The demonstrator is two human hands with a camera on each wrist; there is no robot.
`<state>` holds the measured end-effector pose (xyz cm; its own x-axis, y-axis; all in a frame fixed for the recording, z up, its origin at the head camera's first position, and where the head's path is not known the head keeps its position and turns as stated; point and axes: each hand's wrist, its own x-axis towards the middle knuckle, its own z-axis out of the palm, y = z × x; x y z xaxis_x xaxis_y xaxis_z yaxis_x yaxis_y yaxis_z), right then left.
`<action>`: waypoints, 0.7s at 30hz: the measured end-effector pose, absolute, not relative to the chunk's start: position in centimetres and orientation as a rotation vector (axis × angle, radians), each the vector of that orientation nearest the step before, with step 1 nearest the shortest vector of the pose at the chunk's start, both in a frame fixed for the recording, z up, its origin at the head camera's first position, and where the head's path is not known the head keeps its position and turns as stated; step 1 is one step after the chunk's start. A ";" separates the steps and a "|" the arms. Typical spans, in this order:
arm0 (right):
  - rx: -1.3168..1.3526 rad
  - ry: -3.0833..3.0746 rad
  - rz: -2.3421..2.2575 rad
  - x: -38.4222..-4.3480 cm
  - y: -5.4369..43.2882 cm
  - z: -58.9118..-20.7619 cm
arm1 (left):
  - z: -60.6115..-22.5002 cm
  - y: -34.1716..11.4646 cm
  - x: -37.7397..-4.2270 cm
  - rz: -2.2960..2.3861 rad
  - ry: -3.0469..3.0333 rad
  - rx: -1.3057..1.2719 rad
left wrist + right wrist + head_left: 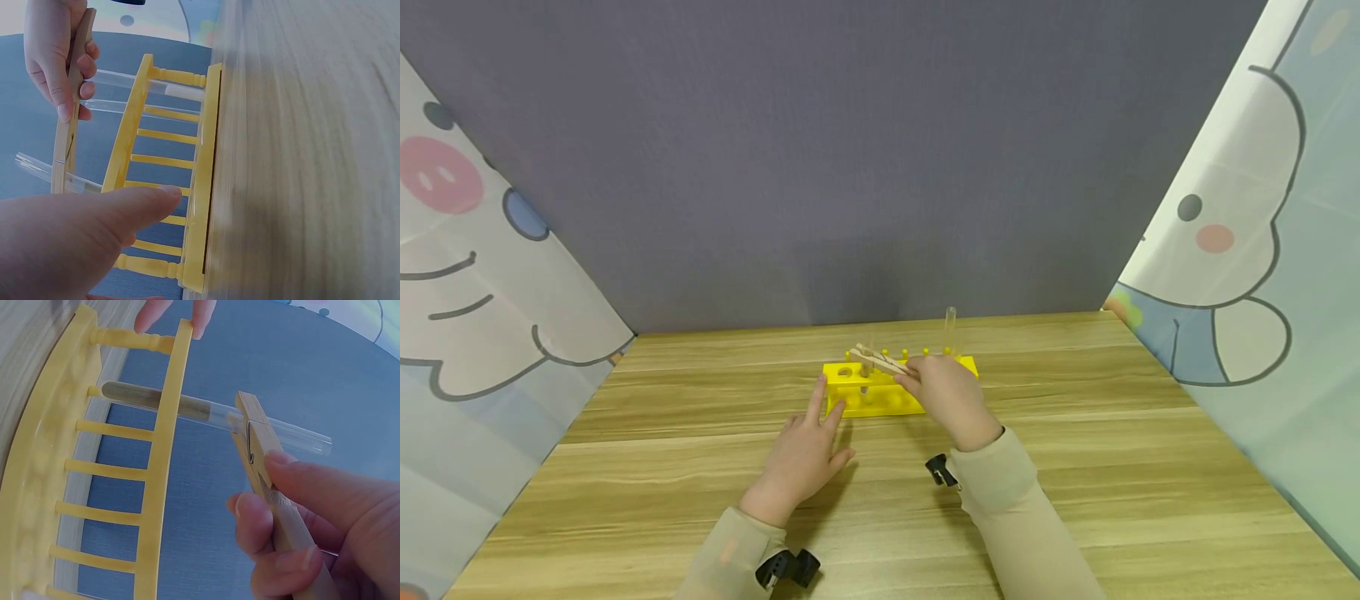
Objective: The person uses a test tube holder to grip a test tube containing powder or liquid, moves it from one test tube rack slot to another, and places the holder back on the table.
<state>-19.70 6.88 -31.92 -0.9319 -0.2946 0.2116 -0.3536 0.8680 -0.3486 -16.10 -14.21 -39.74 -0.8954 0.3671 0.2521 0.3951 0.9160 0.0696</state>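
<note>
My right hand (951, 400) grips a wooden test tube clamp (262, 450) by its handles, thumb on one side and fingers curled on the other. The clamp's jaws are round the upper part of a glass test tube (300, 435) with grey-brown contents. That tube passes through the top plate of a yellow test tube rack (887, 408), its rounded bottom close to the base. At the rack's left end, my left hand (801, 462) has its fingers stretched out, fingertips right at the top plate and the side post.
Toward the rack's right end stand two more glass tubes, one with white contents (184, 92) low inside and a clear one (112, 107). The rack sits on a wood-grain table (700, 467), before a grey-blue panel (880, 167). Cartoon-printed sheets (1217, 233) flank both sides.
</note>
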 end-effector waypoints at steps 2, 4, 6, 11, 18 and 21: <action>0.504 -2.891 0.582 -19.7 6.9 -31.9 | -39.7 -14.2 -16.1 -0.174 -2.839 -0.574; 0.503 -2.892 0.585 -19.7 6.9 -31.8 | -39.7 -14.2 -16.1 -0.173 -2.838 -0.575; 0.502 -2.890 0.589 -19.6 6.9 -31.8 | -39.7 -14.2 -16.1 -0.172 -2.838 -0.575; 0.505 -2.884 0.593 -19.6 6.9 -31.8 | -39.7 -14.2 -16.1 -0.177 -2.845 -0.573; 0.499 -2.886 0.587 -19.6 6.9 -31.7 | -39.8 -14.2 -16.2 -0.171 -2.850 -0.573; 0.503 -2.885 0.586 -19.7 6.9 -31.7 | -39.8 -14.2 -16.2 -0.168 -2.850 -0.574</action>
